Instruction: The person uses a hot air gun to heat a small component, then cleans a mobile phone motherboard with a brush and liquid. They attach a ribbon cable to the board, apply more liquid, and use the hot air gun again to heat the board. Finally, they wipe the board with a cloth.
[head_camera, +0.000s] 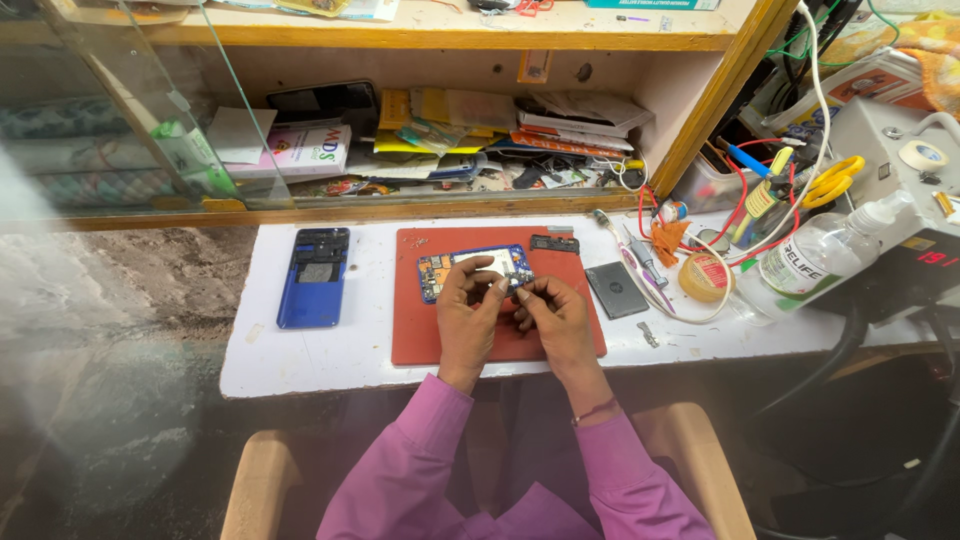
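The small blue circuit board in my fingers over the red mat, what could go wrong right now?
1. The small blue circuit board is pinched only by the fingertips of the left hand and right hand; it might slip onto the red rubber mat.
2. The opened blue phone body lies just beyond, so a slip could knock it.
3. Bare fingers might smudge the contacts.

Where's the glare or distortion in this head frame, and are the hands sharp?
Head view: whitish haze washes out the left edge over the glass pane; shelf lines bow from wide-angle distortion; left hand and right hand on the red mat are evenly lit, reasonably sharp.
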